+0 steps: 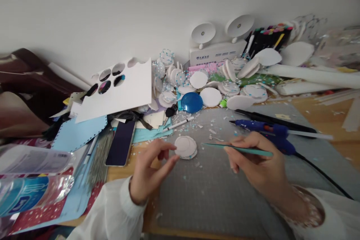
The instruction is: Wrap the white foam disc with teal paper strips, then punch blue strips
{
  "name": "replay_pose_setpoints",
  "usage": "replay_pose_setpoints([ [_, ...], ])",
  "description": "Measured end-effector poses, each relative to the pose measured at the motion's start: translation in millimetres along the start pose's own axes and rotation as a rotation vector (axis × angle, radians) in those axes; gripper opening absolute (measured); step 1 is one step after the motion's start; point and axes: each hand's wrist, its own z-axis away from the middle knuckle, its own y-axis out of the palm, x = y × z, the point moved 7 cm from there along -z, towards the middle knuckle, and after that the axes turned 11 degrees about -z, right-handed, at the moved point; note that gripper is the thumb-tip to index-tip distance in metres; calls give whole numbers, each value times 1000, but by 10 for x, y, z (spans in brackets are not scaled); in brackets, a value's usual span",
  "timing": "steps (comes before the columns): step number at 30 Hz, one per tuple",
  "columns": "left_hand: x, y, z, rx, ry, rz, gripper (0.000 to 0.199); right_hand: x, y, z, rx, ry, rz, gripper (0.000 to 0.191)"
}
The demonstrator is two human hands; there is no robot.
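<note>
A small stack of white foam discs [185, 147] lies on the grey cutting mat [208, 202]. My left hand [153, 165] is at the left side of this stack, thumb and forefinger spread apart, with nothing between them. In my right hand [255, 161] is a pair of teal tweezers [250, 150], gripped like a pen. Their tips point left, a short way to the right of the discs. Scraps of white and blue are scattered over the mat around the stack.
Behind the mat stand piles of white discs [210, 96] and a blue round lid [191, 102]. A blue glue gun [261, 127] with its cord lies at the right. On the left are a phone [120, 143], a plastic bottle [36, 191] and a white board with holes [126, 93].
</note>
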Motion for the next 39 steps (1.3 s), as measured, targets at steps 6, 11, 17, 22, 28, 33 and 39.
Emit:
replay_pose_setpoints([
  [6,-144,369,46,118,-269,334,22,65,107,81,71,-28,-40,16],
  [11,-127,429,34,95,-263,323,19,28,156,133,107,20,-100,17],
  [17,-71,441,100,110,-276,294,20,5,196,190,169,12,-42,25],
  [22,-29,480,114,125,-317,392,24,-21,196,199,159,28,-82,27],
  [28,-33,530,114,180,-319,480,32,-120,124,153,71,143,-167,16],
  [33,-49,558,118,229,-306,474,37,-204,114,160,110,228,-169,12],
  [39,-74,574,117,278,-296,463,38,-217,126,177,122,250,-161,12],
])
